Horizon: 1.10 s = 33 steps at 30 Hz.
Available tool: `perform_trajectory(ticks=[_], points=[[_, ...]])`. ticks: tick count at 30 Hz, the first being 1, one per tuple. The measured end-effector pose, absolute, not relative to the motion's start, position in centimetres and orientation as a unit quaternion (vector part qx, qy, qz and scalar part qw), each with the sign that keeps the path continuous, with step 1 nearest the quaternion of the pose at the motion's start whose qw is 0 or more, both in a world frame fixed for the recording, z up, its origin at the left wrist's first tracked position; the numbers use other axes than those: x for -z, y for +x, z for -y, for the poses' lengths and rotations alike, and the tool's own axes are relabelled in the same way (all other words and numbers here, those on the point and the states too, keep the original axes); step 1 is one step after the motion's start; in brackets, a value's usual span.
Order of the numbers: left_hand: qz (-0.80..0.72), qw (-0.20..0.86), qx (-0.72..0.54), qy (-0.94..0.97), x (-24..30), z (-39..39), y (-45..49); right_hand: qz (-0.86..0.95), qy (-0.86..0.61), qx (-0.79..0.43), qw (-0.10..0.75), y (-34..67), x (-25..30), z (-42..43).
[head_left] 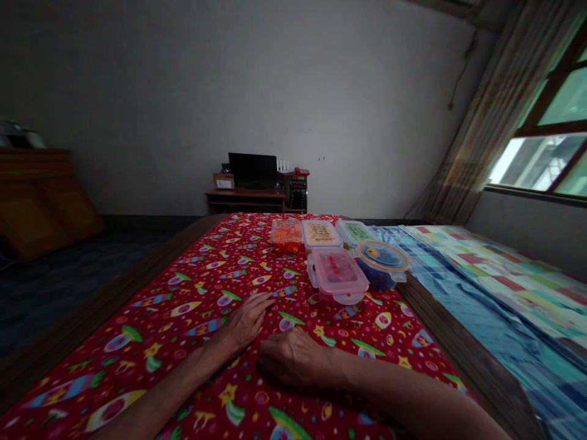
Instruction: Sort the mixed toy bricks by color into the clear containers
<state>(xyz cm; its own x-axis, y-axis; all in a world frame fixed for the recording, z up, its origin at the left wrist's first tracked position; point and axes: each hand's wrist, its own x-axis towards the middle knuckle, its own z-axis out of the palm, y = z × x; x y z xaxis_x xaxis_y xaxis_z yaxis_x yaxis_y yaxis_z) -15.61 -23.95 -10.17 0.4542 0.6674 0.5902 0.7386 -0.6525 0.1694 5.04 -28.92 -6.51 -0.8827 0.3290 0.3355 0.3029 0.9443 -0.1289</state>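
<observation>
"cloth (238, 275) under both hands, then?"

"yes. the left hand (250, 318) lies palm down on it, fingers stretched out, with nothing held in sight. the right hand (293, 354) rests just beside, a little nearer the body, fingers curled in; whether they close on anything, one cannot tell."

"why rest them so?"

"for support, probably. they look slack, and neither touches a box."

"where are the boxes?"

"ahead and to the right, grouped. the pink box (339, 273) is nearest the hands, with the round tub (383, 260) just right of it. behind them stand the orange box (287, 235), the white box (321, 233) and the green box (355, 232), side by side. such grouping likely keeps all five within one reach."

"anything in the way?"

"the pink box stands before the white one, and the tub before the green. the wooden edge of the table (474, 360) runs down the right, with the bed (426, 275) beyond it. far ahead, a screen (253, 170) sits on a desk (247, 193) against the wall (183, 91)."
</observation>
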Motion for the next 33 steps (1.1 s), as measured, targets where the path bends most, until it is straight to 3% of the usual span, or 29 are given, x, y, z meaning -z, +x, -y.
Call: perform_trajectory(ticks=[33], points=[[0.411, 0.071, 0.319, -0.851, 10.3, 24.2, -15.8, 0.968, -0.162, -0.033, 0.187, 5.0, 7.0, 29.0]])
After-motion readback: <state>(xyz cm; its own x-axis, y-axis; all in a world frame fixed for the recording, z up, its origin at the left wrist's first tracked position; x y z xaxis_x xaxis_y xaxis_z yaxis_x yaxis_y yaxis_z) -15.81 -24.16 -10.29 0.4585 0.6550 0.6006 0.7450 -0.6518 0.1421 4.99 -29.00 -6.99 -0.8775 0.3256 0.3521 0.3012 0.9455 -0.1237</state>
